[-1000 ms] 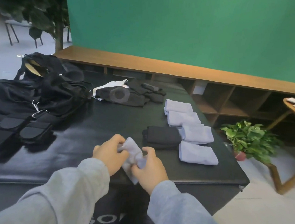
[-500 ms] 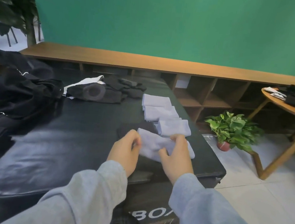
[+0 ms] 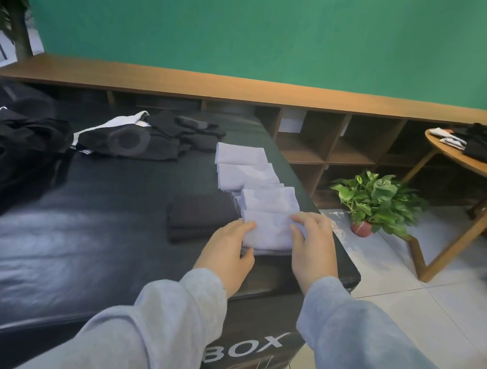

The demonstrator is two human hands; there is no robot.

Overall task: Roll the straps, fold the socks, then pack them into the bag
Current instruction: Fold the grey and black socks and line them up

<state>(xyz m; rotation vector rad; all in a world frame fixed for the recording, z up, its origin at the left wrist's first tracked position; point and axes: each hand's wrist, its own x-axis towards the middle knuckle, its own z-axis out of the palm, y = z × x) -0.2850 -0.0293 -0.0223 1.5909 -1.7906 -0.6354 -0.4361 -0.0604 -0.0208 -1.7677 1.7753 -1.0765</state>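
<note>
Head view: left hand and right hand pinching a folded lavender sock at four o'clock on the black padded table, nearest of a lavender row running toward one o'clock, beside folded black socks. Still unfolded at twelve o'clock, a dark sock pile; unpacked at nine o'clock, the black bag, straps not clearly seen.

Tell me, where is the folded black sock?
In the head view, the folded black sock lies on the black table, just left of the light socks, beyond the left hand.
</note>
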